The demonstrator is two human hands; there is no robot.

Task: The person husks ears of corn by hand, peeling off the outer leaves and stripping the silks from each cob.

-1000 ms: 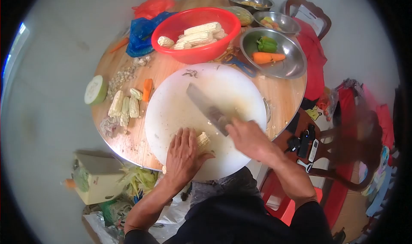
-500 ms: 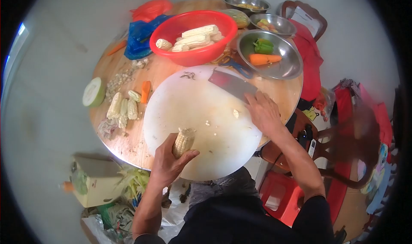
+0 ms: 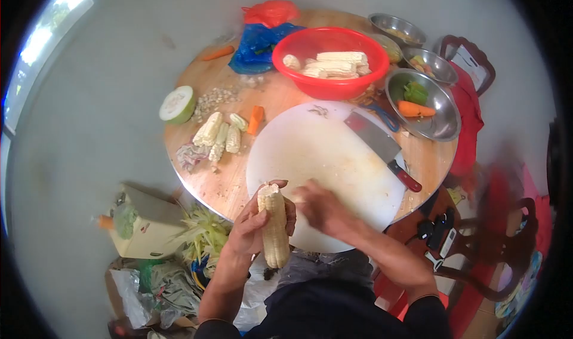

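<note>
A pale ear of corn stands roughly upright in my left hand, whose fingers wrap round it, at the near edge of the white round cutting board. To its right, low over the board, is my right hand; motion blurs its fingers, and whether they hold anything I cannot make out. A cleaver with a dark red handle lies across the board's far right side, touched by neither hand. Small dark scraps rest at the board's far edge.
Beyond the board stands a red basin of corn ears. Metal bowls, one with a carrot and green pepper, are at the right. Corn pieces, a carrot piece and a cut gourd lie left. A chair is at right.
My right hand has left the cleaver and moved left, close to the corn. My left hand has drawn the corn back to the board's near edge. The view has shifted left.
</note>
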